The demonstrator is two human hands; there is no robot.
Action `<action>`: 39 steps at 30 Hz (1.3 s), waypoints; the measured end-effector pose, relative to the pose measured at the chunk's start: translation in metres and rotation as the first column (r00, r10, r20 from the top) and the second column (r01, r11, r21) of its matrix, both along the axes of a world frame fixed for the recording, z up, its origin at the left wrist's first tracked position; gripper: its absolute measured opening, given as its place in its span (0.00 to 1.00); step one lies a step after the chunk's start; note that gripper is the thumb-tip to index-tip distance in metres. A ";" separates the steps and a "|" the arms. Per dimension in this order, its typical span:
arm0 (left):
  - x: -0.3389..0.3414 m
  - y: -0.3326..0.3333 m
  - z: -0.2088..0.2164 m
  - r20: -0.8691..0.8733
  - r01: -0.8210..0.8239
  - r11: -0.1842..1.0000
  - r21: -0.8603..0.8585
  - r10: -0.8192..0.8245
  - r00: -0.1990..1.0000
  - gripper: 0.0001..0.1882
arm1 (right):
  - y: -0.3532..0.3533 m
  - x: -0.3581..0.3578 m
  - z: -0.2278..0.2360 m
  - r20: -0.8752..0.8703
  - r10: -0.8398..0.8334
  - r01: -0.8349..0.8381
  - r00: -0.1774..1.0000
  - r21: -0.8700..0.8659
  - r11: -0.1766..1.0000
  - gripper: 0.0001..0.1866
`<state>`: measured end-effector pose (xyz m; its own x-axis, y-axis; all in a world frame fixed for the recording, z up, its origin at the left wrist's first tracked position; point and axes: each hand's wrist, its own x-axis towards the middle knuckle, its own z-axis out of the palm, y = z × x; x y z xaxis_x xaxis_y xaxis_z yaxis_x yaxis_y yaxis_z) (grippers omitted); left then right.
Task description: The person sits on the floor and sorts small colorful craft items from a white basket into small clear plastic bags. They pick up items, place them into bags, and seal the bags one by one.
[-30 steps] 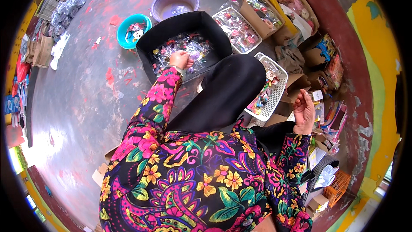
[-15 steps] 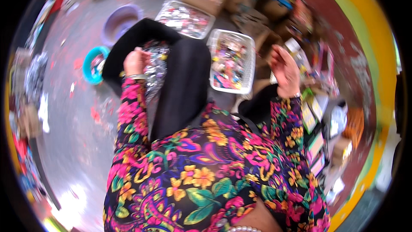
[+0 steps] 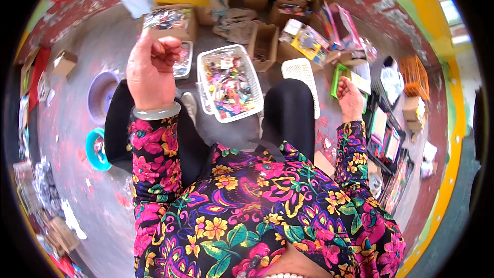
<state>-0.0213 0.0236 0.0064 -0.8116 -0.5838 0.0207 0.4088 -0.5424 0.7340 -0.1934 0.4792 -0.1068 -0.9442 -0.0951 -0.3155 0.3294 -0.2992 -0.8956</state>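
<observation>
My left hand [image 3: 152, 74], a pale bangle on its wrist, is raised above my left leg with its fingers curled closed. Whether anything small is pinched in them is hidden. My right hand [image 3: 351, 100] is beyond my right knee, beside a bright green-edged container [image 3: 338, 77]. Its fingers are loosely bent, and nothing shows in them. On the floor in front of me, between my legs, stands a white plastic basket [image 3: 257, 105] full of small colourful packaged pieces [image 3: 231, 85]. To its right is another white perforated basket [image 3: 301, 74], partly behind my knee.
To my left are a purple basin [image 3: 95, 100] and a turquoise tub [image 3: 92, 154]. Cardboard boxes [image 3: 170, 23] with goods line the far side, including an open carton [image 3: 265, 46]. An orange crate [image 3: 414, 74] and dark crates [image 3: 378, 149] stand at the right.
The view has turned, so the full basket appears farther left. My left hand has risen closer to the camera. The clear shiny packets beside my left leg are no longer visible.
</observation>
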 end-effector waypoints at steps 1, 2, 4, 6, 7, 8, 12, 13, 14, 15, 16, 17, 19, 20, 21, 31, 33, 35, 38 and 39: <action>-0.006 0.004 -0.015 0.094 -0.061 0.993 -0.104 0.071 0.993 0.15 | 0.015 0.002 -0.011 0.057 -0.069 0.067 0.996 0.039 0.997 0.11; -0.011 0.003 -0.036 0.262 -0.050 0.991 -0.127 0.082 0.962 0.15 | 0.030 0.006 -0.022 0.090 -0.084 0.081 0.992 0.040 0.996 0.10; -0.015 -0.007 -0.068 0.408 0.058 0.995 0.083 -0.087 0.909 0.14 | 0.060 0.018 -0.043 0.150 -0.165 0.158 0.975 0.058 0.986 0.11; -0.018 -0.012 -0.074 0.334 0.137 0.972 0.192 -0.196 0.922 0.13 | 0.080 0.032 -0.063 0.186 -0.276 0.259 0.943 0.113 0.959 0.11; -0.021 -0.010 -0.072 0.349 0.126 0.975 0.181 -0.184 0.919 0.12 | 0.088 0.039 -0.072 0.176 -0.342 0.322 0.923 0.131 0.938 0.11; -0.023 -0.010 -0.072 0.351 0.132 0.977 0.165 -0.183 0.918 0.12 | 0.093 0.046 -0.081 0.205 -0.376 0.353 0.904 0.139 0.925 0.10; -0.026 -0.007 -0.067 0.391 0.140 0.986 0.086 -0.163 0.906 0.11 | 0.089 0.059 -0.100 0.280 -0.385 0.364 0.879 0.127 0.923 0.10; -0.026 -0.005 -0.066 0.408 0.140 0.988 0.067 -0.155 0.900 0.11 | 0.086 0.061 -0.105 0.290 -0.381 0.357 0.878 0.132 0.925 0.09; -0.026 -0.004 -0.064 0.422 0.155 0.986 0.058 -0.165 0.891 0.11 | 0.084 0.061 -0.110 0.299 -0.375 0.349 0.878 0.136 0.927 0.09; -0.025 -0.004 -0.063 0.440 0.150 0.987 0.050 -0.157 0.884 0.11 | 0.080 0.059 -0.116 0.312 -0.361 0.335 0.879 0.138 0.932 0.09; -0.027 -0.002 -0.066 0.452 0.152 0.987 0.049 -0.158 0.878 0.11 | 0.077 0.058 -0.123 0.290 -0.343 0.305 0.893 0.169 0.937 0.09; -0.029 0.000 -0.068 0.464 0.152 0.987 0.048 -0.157 0.872 0.11 | 0.074 0.057 -0.130 0.270 -0.322 0.274 0.907 0.200 0.941 0.08; -0.031 0.004 -0.068 0.488 0.165 0.986 0.019 -0.153 0.859 0.10 | 0.057 0.051 -0.140 0.274 -0.212 0.125 0.938 0.303 0.945 0.10; -0.030 0.004 -0.068 0.502 0.173 0.985 -0.005 -0.147 0.852 0.10 | 0.043 0.052 -0.145 0.268 -0.128 0.008 0.955 0.409 0.913 0.13; -0.030 0.005 -0.067 0.513 0.181 0.983 -0.024 -0.143 0.846 0.10 | 0.030 0.051 -0.148 0.270 -0.042 -0.106 0.962 0.512 0.852 0.16; -0.033 0.014 -0.070 0.558 0.242 0.967 -0.079 -0.158 0.814 0.13 | -0.042 0.027 -0.180 0.212 -0.022 -0.212 0.977 0.977 -0.021 0.33; -0.029 0.009 -0.066 0.578 0.246 0.965 -0.094 -0.148 0.803 0.13 | -0.049 0.029 -0.178 0.225 -0.012 -0.223 0.974 0.970 0.099 0.24; -0.027 0.006 -0.064 0.589 0.248 0.963 -0.107 -0.140 0.796 0.13 | -0.053 0.023 -0.175 0.288 0.078 -0.294 0.955 0.952 0.086 0.19; -0.026 0.007 -0.063 0.589 0.245 0.962 -0.122 -0.129 0.798 0.13 | -0.038 0.020 -0.185 0.154 0.196 -0.208 0.968 0.932 0.296 0.16; -0.027 0.008 -0.064 0.586 0.243 0.962 -0.126 -0.125 0.801 0.13 | -0.034 0.021 -0.180 0.133 0.164 -0.195 0.977 0.868 0.457 0.16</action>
<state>-0.0479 0.0315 -0.0572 -0.8028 -0.4550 -0.3854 -0.2064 -0.3944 0.8955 -0.1729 0.4457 -0.2864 -0.9300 0.0777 -0.3591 0.3074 0.7001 -0.6445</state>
